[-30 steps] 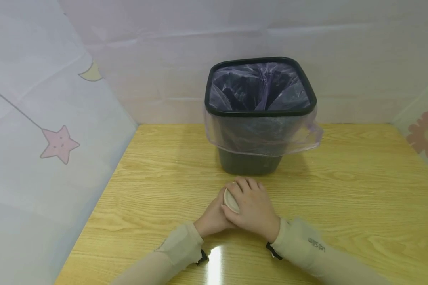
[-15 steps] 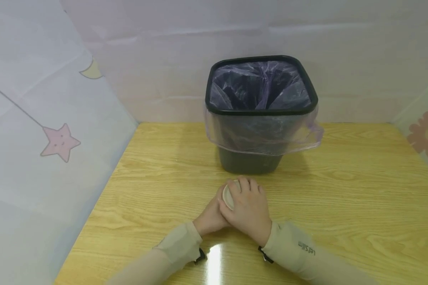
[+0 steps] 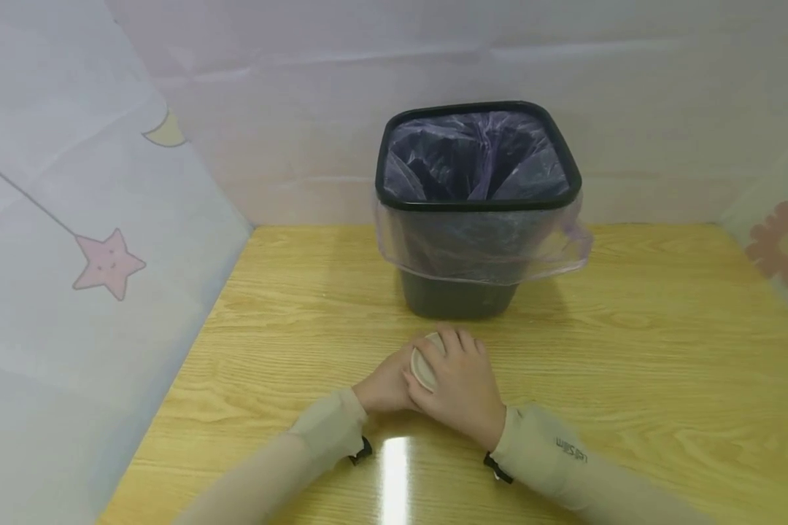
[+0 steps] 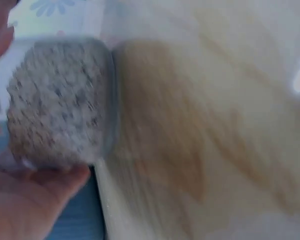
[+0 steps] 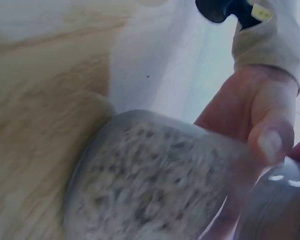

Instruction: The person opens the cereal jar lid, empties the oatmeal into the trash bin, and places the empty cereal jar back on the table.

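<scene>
A clear jar (image 4: 60,100) filled with speckled white, grey and brown grains stands on the table between both hands; its walls show only in the wrist views. My left hand (image 3: 390,380) holds the jar from the left side. Over the top, my right hand (image 3: 462,390) grips the round cream lid (image 3: 423,370), with thumb and fingers spread around its edge. From above, the hands hide the jar's body. In the right wrist view, the jar looks blurred and tilted. Whether the lid is loose cannot be told.
Just beyond the hands stands a dark bin (image 3: 460,297) with a purple plastic liner (image 3: 479,266) folded over its rim. The wood-grain table (image 3: 289,313) ends at pale printed sheets (image 3: 302,146) at the back and sides. Black straps (image 3: 361,450) circle both wrists.
My right wrist has swung a little left, then slightly back, with the hand still on the lid. The left forearm has shifted slightly left. The bin stays put.
</scene>
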`<state>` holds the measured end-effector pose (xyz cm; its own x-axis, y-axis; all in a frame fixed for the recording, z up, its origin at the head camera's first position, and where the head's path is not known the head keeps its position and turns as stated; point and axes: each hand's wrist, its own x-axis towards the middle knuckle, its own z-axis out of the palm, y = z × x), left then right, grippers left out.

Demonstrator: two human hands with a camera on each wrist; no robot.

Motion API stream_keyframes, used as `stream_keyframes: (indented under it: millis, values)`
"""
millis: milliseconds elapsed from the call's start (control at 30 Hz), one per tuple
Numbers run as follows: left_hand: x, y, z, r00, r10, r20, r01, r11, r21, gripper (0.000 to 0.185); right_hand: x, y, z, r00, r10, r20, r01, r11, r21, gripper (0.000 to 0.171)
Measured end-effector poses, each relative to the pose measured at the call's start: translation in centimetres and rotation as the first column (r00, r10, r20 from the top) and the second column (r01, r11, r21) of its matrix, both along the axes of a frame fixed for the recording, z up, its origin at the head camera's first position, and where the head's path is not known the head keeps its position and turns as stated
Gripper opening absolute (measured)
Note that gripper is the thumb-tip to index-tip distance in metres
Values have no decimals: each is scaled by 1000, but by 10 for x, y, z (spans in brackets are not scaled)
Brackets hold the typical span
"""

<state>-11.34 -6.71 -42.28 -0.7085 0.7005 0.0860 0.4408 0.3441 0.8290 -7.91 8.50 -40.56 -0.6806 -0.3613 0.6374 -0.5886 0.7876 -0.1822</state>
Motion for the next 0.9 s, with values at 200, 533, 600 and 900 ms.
stream_keyframes:
  millis: [200,533,600,900]
  values:
    - [-7,2,-2,997,-66,33,64,997,37,98,-8,10,-1,990,132,-54,-133,991,-23,40]
    - [-4,3,-3,991,-122,58,115,987,113,93,-8,14,1,989,148,-32,-145,987,67,46]
    - [-4,4,-2,990,-128,64,120,986,119,94,-7,15,2,990,143,-21,-141,987,81,48]
    - [-7,4,-3,978,-188,91,171,970,171,85,6,10,14,993,41,107,-58,986,155,51]
